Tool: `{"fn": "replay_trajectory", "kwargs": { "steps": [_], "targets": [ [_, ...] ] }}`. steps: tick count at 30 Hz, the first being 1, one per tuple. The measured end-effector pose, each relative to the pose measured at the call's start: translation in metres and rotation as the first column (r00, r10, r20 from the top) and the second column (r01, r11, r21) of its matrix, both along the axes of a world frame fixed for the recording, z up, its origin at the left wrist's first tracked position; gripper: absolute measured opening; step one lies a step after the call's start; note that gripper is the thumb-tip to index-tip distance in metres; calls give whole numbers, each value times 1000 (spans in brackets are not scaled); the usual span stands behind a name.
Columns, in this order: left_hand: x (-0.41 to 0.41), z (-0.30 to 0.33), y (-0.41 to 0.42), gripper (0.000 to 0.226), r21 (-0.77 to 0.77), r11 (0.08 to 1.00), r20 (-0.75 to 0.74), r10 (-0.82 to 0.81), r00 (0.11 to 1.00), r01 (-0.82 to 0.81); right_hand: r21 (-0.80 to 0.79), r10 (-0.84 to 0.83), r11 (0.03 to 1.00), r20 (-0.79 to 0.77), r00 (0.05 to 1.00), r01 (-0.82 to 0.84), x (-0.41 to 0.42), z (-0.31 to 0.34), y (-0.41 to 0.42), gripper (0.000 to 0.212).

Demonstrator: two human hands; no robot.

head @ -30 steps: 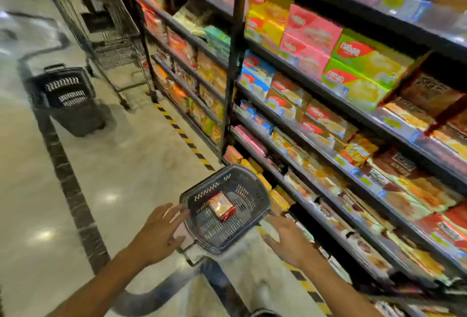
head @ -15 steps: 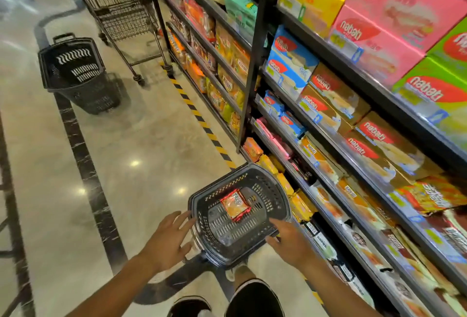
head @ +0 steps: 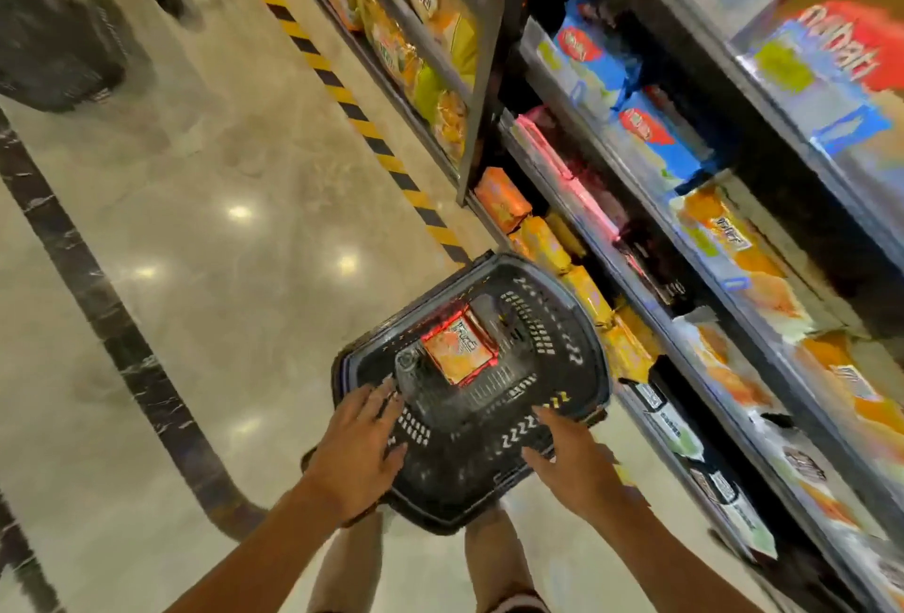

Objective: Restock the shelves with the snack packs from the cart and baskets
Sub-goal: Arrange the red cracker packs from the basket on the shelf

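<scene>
Forearms reached down; left hand (head: 359, 446) lay with spread fingers on the black basket's (head: 584, 343) near-left rim, right hand (head: 567, 458) touched its near-right rim, fingers loosely extended. One orange snack pack (head: 457, 350) lay inside.

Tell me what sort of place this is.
Most likely a supermarket snack aisle: tiered metal shelves packed with boxed and bagged snacks, a black shopping basket on the polished floor, and yellow-black hazard tape along the shelf base.
</scene>
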State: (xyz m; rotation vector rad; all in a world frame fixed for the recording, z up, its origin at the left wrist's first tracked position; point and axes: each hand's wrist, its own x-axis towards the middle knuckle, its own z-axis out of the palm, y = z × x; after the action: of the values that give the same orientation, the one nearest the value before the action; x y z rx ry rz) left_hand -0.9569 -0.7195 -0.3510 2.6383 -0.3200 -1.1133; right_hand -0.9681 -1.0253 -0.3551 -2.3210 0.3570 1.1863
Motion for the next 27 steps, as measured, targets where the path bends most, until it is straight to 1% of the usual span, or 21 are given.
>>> {"fn": "replay_trajectory", "kwargs": {
  "steps": [1, 4, 7, 10, 13, 15, 17, 19, 22, 27],
  "targets": [
    [3, -21, -2, 81, -3, 1000, -12, 6, 1000, -6, 10, -10, 1000, -20, 1000, 10, 0, -23, 2, 70],
    [8, -85, -6, 69, -6, 1000, -121, 22, 992, -23, 12, -36, 999, -85, 996, 37, 1, -92, 6, 72],
    [12, -143, -11, 72, -21, 1000, -121, 10, 993, -13, 14, -116, 993, -131, 985, 119, 7, -161, 11, 70],
    [10, -197, -14, 66, -11, 1000, -164, 10, 986, -12, 23, -187, 981, -146, 972, 192, 20, -228, 19, 71],
    [10, -243, -16, 70, 1, 1000, -185, -12, 983, 13, 64, -253, 965, -29, 967, 254, 40, -284, 30, 71],
    [11, -266, -17, 69, 7, 1000, -199, 8, 980, -6, 71, -270, 961, 54, 961, 265, 52, -314, 40, 79],
    [11, -286, -17, 69, 25, 999, -216, 29, 976, -24, 26, -231, 973, 119, 966, 230, 63, -339, 50, 89],
    [10, -302, -16, 68, 30, 999, -224, 47, 974, -41, -26, -205, 977, 146, 968, 211, 68, -358, 59, 92],
    [9, -314, -16, 67, 21, 996, -246, 94, 965, -91, -75, -171, 980, 175, 969, 187, 69, -374, 61, 87],
    [8, -316, -14, 68, -11, 989, -266, 137, 954, -145, -29, -179, 980, 303, 936, 197, 67, -372, 57, 77]
  ]
}}
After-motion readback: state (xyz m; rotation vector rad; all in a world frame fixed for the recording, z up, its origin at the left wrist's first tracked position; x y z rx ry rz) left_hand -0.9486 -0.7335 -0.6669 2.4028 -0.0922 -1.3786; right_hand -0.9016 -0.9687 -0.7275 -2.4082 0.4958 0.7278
